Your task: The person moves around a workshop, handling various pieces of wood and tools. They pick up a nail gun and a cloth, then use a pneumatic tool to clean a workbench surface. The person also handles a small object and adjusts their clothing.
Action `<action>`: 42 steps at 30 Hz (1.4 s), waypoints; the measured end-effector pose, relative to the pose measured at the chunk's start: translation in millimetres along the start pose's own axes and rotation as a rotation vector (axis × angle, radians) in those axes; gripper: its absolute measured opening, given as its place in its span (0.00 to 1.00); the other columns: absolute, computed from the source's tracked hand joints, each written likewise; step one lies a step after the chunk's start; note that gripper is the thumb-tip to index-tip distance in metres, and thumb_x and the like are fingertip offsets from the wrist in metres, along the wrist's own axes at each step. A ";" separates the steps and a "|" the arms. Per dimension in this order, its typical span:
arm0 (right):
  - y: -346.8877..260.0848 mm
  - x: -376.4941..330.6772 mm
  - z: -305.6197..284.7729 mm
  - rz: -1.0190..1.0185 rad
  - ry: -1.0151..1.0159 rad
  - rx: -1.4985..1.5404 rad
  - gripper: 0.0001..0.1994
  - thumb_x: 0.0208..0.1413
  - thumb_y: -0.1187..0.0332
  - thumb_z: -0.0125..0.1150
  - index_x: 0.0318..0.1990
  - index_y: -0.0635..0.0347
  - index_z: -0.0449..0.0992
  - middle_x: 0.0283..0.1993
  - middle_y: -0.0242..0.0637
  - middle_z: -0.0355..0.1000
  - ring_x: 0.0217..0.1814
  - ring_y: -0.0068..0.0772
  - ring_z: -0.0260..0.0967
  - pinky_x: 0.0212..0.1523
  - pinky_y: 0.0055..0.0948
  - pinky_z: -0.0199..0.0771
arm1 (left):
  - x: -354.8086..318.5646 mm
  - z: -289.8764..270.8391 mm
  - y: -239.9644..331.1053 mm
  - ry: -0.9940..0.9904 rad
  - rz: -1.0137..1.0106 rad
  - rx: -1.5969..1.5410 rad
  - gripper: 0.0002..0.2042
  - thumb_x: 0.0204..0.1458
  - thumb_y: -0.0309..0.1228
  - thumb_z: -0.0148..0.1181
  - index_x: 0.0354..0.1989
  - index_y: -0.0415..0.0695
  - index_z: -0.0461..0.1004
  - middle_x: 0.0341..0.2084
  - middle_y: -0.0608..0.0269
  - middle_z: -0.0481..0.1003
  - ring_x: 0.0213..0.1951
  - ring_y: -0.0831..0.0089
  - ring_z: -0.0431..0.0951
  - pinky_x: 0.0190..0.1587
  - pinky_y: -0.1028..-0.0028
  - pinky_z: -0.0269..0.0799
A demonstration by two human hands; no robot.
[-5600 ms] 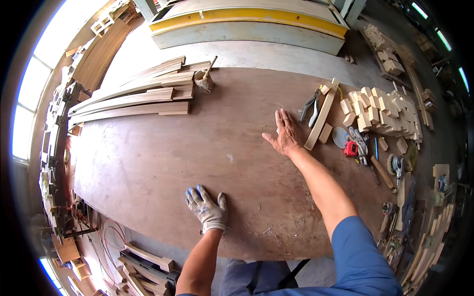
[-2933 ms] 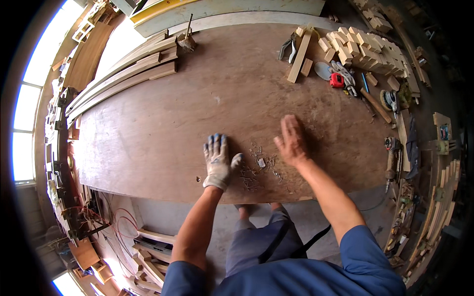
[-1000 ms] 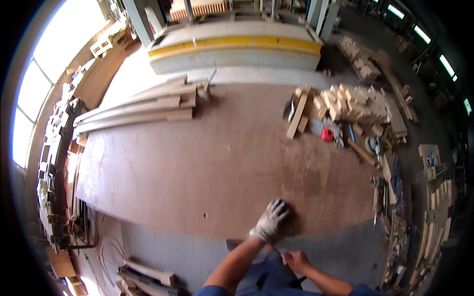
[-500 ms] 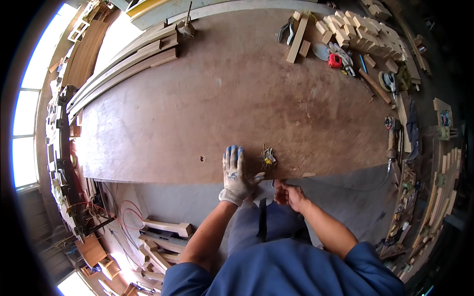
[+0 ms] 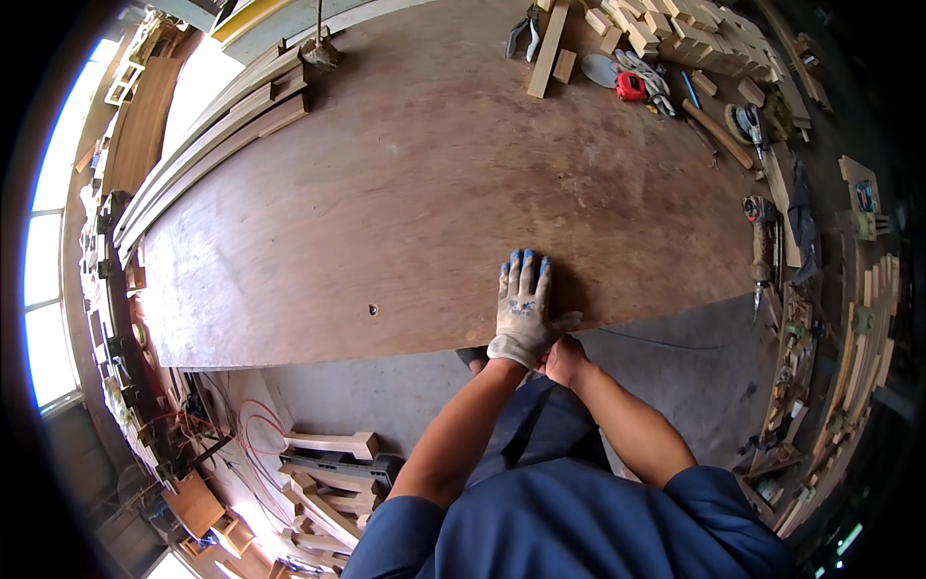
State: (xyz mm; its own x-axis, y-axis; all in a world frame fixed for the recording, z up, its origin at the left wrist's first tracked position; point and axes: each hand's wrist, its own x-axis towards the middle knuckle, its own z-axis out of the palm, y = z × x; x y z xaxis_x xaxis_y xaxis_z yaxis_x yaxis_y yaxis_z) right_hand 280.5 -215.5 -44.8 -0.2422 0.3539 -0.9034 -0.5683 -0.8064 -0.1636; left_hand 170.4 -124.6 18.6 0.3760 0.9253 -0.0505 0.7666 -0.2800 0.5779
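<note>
My left hand (image 5: 523,307), in a whitish work glove with blue fingertips, lies flat at the near edge of a large brown wooden worktop (image 5: 318,232). Its fingers stretch forward, close together, and the thumb points right. My right hand (image 5: 564,361) is bare and sits just below that edge, close to the left wrist. Its fingers curl inward and are partly hidden, so anything inside them cannot be made out.
Long wooden strips (image 5: 217,135) lie along the left side. At the far right are stacked wood blocks (image 5: 685,34), a red tape measure (image 5: 631,87), a hammer (image 5: 719,133) and a sander (image 5: 745,123). An air tool (image 5: 762,241) rests at the right edge.
My left hand has moved right along the near edge. The small pile of debris with a yellow bit beside it no longer shows. My right hand remains below the edge, now closer to the left.
</note>
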 end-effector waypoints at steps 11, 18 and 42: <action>0.7 25.1 -22.6 0.079 -0.018 0.041 0.23 0.67 0.44 0.47 0.52 0.52 0.75 0.46 0.37 0.77 0.46 0.36 0.76 0.50 0.43 0.78 | -11.3 24.0 -33.7 0.154 0.244 -0.060 0.18 0.51 0.33 0.60 0.51 0.44 0.79 0.60 0.53 0.72 0.68 0.49 0.64 0.71 0.49 0.59; -1.1 22.7 -1.7 0.082 -0.299 0.098 0.26 0.65 0.40 0.52 0.56 0.52 0.74 0.50 0.37 0.78 0.49 0.36 0.77 0.50 0.42 0.79 | -28.4 -5.4 -50.7 0.019 0.381 -0.080 0.24 0.45 0.36 0.69 0.51 0.40 0.78 0.57 0.51 0.74 0.65 0.47 0.67 0.68 0.50 0.64; 22.6 46.6 -23.9 0.047 -0.688 0.378 0.31 0.63 0.50 0.56 0.70 0.54 0.62 0.71 0.40 0.63 0.72 0.41 0.60 0.76 0.45 0.53 | -112.2 -6.7 -5.8 -0.045 0.353 -0.181 0.26 0.44 0.42 0.74 0.50 0.40 0.78 0.57 0.48 0.72 0.64 0.44 0.69 0.62 0.47 0.68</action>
State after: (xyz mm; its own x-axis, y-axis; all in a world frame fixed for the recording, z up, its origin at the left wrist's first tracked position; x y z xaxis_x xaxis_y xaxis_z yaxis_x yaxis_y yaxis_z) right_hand 275.1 -228.5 -100.1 -0.6349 0.6371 -0.4371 -0.7446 -0.6554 0.1262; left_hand 120.2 -225.1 26.4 0.6255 0.7670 0.1433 0.4838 -0.5253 0.7000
